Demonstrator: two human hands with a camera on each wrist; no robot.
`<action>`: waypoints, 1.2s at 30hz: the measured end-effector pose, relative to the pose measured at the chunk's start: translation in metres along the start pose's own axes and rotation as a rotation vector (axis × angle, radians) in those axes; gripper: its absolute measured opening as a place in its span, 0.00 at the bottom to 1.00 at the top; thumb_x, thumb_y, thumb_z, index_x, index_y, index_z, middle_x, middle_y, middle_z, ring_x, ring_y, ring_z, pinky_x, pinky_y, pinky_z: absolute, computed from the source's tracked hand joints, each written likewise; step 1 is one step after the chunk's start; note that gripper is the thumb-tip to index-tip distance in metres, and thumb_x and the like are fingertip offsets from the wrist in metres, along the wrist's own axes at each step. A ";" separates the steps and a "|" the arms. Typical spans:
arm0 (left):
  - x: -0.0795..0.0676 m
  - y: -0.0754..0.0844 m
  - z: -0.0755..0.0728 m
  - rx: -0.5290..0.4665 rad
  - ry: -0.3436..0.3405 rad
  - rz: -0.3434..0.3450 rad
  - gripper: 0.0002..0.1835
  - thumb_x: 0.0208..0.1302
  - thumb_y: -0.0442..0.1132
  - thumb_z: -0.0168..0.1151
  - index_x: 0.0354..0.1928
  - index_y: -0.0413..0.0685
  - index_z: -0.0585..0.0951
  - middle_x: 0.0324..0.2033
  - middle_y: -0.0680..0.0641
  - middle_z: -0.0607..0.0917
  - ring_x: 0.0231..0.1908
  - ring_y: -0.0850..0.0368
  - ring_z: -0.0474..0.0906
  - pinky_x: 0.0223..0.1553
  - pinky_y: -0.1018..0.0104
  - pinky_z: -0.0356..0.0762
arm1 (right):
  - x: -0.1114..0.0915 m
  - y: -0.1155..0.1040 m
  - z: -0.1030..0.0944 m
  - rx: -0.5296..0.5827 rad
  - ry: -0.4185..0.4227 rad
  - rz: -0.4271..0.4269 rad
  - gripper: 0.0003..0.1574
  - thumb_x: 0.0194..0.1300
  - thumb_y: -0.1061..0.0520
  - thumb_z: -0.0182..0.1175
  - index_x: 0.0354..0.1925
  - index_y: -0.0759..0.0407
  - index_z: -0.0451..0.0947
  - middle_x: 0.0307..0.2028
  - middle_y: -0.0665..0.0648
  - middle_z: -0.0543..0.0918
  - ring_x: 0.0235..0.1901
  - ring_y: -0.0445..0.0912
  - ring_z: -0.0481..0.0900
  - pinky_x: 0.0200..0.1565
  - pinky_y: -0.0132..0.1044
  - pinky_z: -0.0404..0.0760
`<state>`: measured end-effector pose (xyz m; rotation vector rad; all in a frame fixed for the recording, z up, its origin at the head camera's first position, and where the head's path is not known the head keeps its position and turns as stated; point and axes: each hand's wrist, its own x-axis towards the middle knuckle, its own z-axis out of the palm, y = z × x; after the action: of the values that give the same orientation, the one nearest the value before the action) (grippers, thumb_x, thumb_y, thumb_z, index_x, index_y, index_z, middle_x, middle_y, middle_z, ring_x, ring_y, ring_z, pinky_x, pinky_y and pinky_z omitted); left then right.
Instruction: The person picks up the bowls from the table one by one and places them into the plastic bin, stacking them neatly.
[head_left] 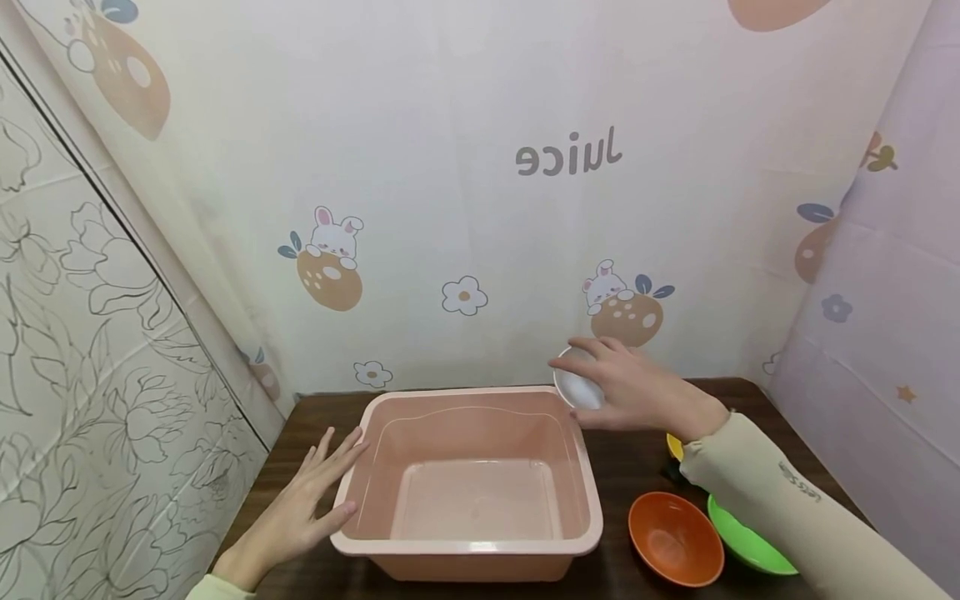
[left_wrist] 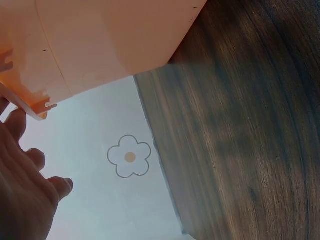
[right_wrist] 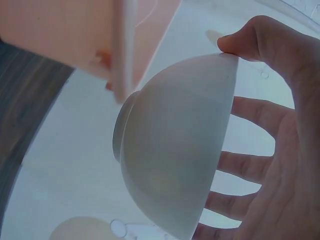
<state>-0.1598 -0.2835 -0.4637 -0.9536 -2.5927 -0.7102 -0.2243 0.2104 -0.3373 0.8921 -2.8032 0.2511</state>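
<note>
Head view: orange bowl (head_left: 677, 540) sits between basin (head_left: 472, 547) and green bowl (head_left: 750, 545).

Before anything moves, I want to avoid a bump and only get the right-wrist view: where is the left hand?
Observer: In the head view, the left hand is at the left rim of the pink rectangular plastic tub, its fingers spread.

Operator: Which corner of the tub is the white rounded bowl closest to?

Observer: The far right one, as the head view shows it.

Operator: And what else stands near the tub on that side?

Observer: A round, shiny orange-red bowl, to the right of the tub's near half, with a visible strip of dark wood-patterned table between them.
</note>
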 end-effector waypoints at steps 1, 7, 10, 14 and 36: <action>0.000 0.000 0.000 0.001 0.000 0.001 0.41 0.64 0.46 0.66 0.78 0.50 0.65 0.79 0.44 0.63 0.82 0.45 0.37 0.77 0.75 0.23 | 0.002 -0.002 -0.001 -0.004 0.002 -0.009 0.39 0.57 0.36 0.68 0.67 0.39 0.78 0.71 0.65 0.72 0.65 0.67 0.72 0.57 0.70 0.77; 0.000 0.001 0.000 -0.003 0.002 0.006 0.41 0.64 0.45 0.66 0.78 0.50 0.65 0.79 0.43 0.63 0.81 0.40 0.39 0.77 0.75 0.23 | 0.011 -0.016 -0.003 -0.016 0.021 -0.054 0.40 0.56 0.38 0.68 0.67 0.38 0.77 0.70 0.62 0.73 0.64 0.63 0.73 0.56 0.65 0.79; 0.000 0.001 0.000 -0.003 0.004 0.007 0.41 0.64 0.45 0.66 0.78 0.49 0.65 0.79 0.42 0.63 0.82 0.42 0.38 0.77 0.75 0.22 | 0.015 -0.022 -0.003 -0.010 0.026 -0.079 0.40 0.56 0.38 0.67 0.67 0.38 0.77 0.70 0.62 0.73 0.64 0.62 0.74 0.55 0.63 0.80; -0.001 0.001 0.001 0.001 0.005 0.008 0.41 0.64 0.45 0.66 0.78 0.49 0.65 0.78 0.42 0.63 0.82 0.43 0.38 0.76 0.75 0.23 | 0.020 -0.030 -0.001 -0.011 0.019 -0.105 0.41 0.55 0.38 0.67 0.68 0.38 0.77 0.70 0.62 0.73 0.64 0.62 0.74 0.56 0.61 0.80; 0.001 0.002 -0.002 -0.035 -0.024 -0.025 0.41 0.66 0.44 0.65 0.79 0.51 0.63 0.80 0.44 0.61 0.81 0.34 0.40 0.76 0.74 0.22 | 0.049 -0.067 0.018 0.050 -0.021 -0.187 0.41 0.55 0.37 0.66 0.68 0.38 0.76 0.70 0.61 0.73 0.64 0.59 0.73 0.55 0.60 0.79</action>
<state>-0.1593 -0.2830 -0.4608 -0.9469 -2.6261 -0.7577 -0.2266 0.1257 -0.3371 1.1659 -2.7197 0.2866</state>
